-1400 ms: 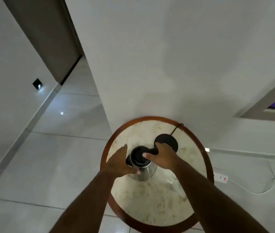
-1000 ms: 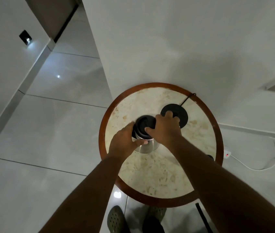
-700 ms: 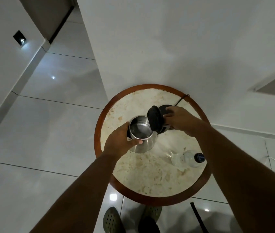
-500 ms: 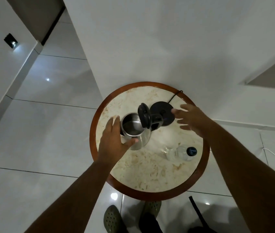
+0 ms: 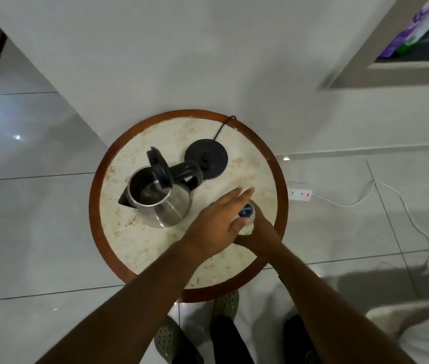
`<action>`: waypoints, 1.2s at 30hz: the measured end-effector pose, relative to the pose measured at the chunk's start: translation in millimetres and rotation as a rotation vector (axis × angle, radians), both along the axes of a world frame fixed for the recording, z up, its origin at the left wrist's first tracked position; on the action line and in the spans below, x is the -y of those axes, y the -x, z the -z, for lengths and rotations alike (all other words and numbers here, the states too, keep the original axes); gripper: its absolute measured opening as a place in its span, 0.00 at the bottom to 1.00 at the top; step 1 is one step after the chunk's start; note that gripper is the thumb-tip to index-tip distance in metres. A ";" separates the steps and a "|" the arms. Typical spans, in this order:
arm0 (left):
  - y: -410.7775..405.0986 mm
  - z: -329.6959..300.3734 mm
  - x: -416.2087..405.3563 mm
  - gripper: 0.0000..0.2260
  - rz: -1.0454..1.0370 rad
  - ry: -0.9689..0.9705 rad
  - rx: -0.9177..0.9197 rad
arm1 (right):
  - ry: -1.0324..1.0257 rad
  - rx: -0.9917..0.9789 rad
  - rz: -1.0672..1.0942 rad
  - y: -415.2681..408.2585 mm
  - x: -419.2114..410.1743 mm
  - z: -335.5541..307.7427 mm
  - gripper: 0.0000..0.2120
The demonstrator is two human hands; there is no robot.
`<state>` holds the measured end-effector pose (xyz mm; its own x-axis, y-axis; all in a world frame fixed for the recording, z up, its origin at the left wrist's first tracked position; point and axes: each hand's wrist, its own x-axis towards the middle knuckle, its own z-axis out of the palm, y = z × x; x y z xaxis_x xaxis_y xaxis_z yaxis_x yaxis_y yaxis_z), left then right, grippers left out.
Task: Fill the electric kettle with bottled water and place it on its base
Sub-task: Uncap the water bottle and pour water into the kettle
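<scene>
1. Closing on the water bottle (image 5: 246, 215) right of centre frame: right hand (image 5: 256, 233) wrapped round the body from below, left hand (image 5: 217, 223) laid over it with fingers (image 5: 237, 194) stretched flat, thumb at the blue cap (image 5: 245, 210); cannot tell whether that hand grips or merely rests.
2. Judged early in the task: kettle (image 5: 159, 198) stands at frame centre with lid (image 5: 158, 168) tipped up and mouth open, apparently dry inside, off its base (image 5: 206, 160).
3. Left to do: uncap, pour, shut lid, seat on base.
4. Sits just beside the kettle handle (image 5: 185, 170), at upper centre, cord (image 5: 222, 128) running off the far rim toward the wall.
5. Leaves bare marble on the table (image 5: 134, 248) at lower left and lower centre; bottle close to the wooden edge at right.
6. Offers free air above the kettle mouth for tilting; wall close behind, power strip (image 5: 300, 194) on the floor at right, below any spill from that edge.
</scene>
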<state>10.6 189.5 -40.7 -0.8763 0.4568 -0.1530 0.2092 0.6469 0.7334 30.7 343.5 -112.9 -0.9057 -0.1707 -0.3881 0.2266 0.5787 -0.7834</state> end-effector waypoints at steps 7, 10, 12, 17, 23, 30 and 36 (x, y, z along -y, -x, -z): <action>1.7 5.9 -10.8 0.22 -0.053 0.165 -0.161 | 0.093 -0.135 0.213 1.9 6.9 31.7 0.28; -4.4 8.3 -21.7 0.26 -0.264 0.175 -0.171 | 0.016 -0.162 0.215 4.0 14.3 35.5 0.24; -3.7 8.5 -26.3 0.25 -0.382 0.137 -0.113 | -0.020 -0.152 0.218 3.6 16.6 37.7 0.25; -6.0 10.4 -18.3 0.26 -0.190 -0.019 -0.077 | 0.025 -0.163 0.255 2.6 12.5 37.1 0.25; -3.6 11.1 -38.0 0.20 -0.605 -0.070 -0.037 | -0.062 -0.165 0.258 7.1 24.1 34.0 0.27; -31.7 9.8 -0.7 0.18 -0.824 -0.263 -0.029 | 0.015 -0.249 0.281 -1.4 32.4 24.4 0.28; -72.0 13.3 93.5 0.13 -1.125 -0.197 0.073 | 0.121 -0.237 0.171 -3.8 58.4 -9.7 0.29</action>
